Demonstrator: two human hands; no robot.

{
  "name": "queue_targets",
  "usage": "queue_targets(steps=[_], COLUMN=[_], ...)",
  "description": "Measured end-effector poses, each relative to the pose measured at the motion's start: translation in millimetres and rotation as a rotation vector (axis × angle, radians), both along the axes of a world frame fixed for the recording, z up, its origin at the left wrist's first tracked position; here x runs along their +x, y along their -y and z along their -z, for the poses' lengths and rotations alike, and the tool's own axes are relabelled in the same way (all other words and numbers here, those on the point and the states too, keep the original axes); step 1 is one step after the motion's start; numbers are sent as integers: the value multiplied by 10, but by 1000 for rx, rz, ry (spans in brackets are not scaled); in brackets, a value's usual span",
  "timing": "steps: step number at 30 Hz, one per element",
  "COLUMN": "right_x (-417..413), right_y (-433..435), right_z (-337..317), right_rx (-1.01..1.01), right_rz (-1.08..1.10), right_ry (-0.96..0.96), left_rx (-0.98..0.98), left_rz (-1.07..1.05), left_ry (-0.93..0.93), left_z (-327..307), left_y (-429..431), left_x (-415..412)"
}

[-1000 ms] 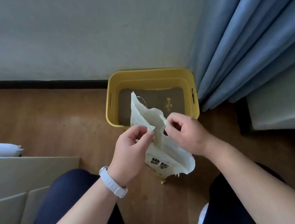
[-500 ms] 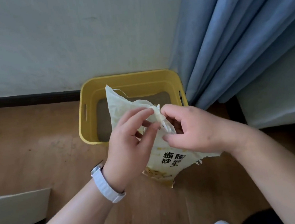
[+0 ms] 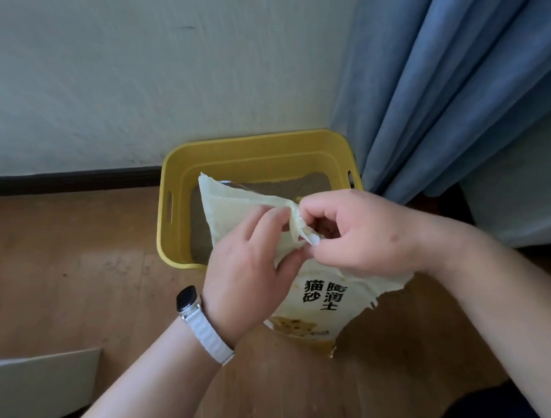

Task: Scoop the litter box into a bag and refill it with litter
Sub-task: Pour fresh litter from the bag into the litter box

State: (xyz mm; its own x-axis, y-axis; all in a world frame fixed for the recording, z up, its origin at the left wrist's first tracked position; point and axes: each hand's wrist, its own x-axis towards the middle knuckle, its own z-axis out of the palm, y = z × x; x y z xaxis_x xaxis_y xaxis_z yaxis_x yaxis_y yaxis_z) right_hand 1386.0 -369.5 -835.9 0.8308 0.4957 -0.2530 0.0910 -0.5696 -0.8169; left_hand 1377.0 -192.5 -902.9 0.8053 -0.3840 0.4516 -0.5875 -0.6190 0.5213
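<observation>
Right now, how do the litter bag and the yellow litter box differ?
The litter bag is pale, soft and crumpled; the litter box is yellow and rigid. The bag carries printed characters; the box is plain, with slot handles. The left hand and right hand pinch the bag's top; the box stands untouched on the floor by the wall.

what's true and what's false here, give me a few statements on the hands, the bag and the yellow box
1. Both the left hand and the right hand pinch the top of the bag. True.
2. The yellow box stands on a table. False: it stands on the wooden floor by the wall.
3. The watch is on the right wrist. False: it is on the left wrist.
4. The curtain beside the box is blue. True.
</observation>
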Motion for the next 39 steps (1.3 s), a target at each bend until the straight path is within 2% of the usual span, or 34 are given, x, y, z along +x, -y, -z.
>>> queue_targets(steps=[5,9,15,19,24,26,33,35,39], right_x=[6,10,0,8,32,44,162,186,214], right_y=[21,97,305,343,240,176,8,-32,-163], right_z=[15,49,-6,70,158,179,333,389,504], right_rx=[88,112,-75,-235,-148,-87,107,166,174], right_rz=[6,37,-51,-5,-35,-47,96,152,248], right_ry=[-93,-111,-154,16,33,26,53,52,93], left_rx=[37,46,-26,-29,-152,-202,-88,-67,-33], left_rz=[9,39,-73,-175,-208,-161,113,127,57], left_ry=[98,87,26,15,-28,-51,-174,-212,-153], left_z=[29,-9,-43,5,42,24,-5,-7,65], left_y=[-38,-48,-139,-207,-175,-178,-257,-281,-286], left_x=[30,31,145,215,187,183,159,151,160])
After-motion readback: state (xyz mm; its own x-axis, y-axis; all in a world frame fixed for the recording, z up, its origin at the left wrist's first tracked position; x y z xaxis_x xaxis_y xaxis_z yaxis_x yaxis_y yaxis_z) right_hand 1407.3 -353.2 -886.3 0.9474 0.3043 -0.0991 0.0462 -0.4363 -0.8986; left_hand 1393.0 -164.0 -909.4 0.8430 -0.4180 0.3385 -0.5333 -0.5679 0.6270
